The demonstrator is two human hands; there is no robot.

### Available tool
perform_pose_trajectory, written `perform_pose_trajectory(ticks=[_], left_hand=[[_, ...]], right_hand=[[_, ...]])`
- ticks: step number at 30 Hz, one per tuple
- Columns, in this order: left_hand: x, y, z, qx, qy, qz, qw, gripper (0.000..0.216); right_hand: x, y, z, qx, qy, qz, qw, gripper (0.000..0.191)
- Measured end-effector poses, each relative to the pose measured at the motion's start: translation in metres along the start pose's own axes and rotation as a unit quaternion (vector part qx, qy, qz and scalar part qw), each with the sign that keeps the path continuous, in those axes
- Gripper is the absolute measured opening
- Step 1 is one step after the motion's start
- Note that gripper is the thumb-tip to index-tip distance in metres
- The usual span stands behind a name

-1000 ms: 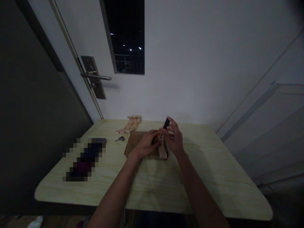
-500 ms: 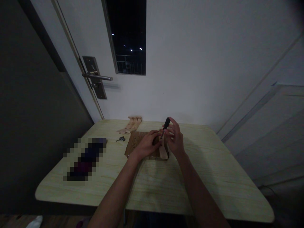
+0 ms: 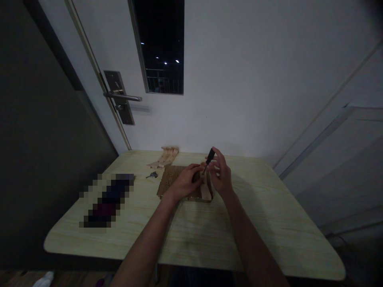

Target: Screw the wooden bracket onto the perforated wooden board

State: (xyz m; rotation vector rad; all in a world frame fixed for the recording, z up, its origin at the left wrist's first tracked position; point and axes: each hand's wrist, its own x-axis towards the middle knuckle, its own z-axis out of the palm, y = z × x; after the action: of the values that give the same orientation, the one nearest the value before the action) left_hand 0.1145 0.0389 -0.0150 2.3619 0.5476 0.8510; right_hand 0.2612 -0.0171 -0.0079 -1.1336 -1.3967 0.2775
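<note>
My right hand grips the black handle of a screwdriver, tilted with its shaft pointing down and left. Its tip meets a pale wooden piece that lies along the right side of a brown board. My left hand rests over the board, its fingers and thumb holding the wooden piece near the tip. Whether a screw sits under the tip is too small to tell.
Several similar wooden pieces lie at the table's back edge. A small heap of metal screws is left of the board. A blurred-out dark object lies on the left of the table. Behind stands a white door with a handle.
The fingers of my right hand have shifted slightly around the screwdriver handle. My left hand, the board and the wooden piece stay where they were.
</note>
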Motion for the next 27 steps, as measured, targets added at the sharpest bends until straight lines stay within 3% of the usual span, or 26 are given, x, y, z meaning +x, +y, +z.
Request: perform_pose_trajectory(ticks=[27], left_hand=[[-0.0002, -0.0013, 0.001, 0.009, 0.01, 0.003, 1.0, 0.038]], right_hand=[[-0.0004, 0.0022, -0.0004, -0.016, 0.02, 0.004, 1.0, 0.048]])
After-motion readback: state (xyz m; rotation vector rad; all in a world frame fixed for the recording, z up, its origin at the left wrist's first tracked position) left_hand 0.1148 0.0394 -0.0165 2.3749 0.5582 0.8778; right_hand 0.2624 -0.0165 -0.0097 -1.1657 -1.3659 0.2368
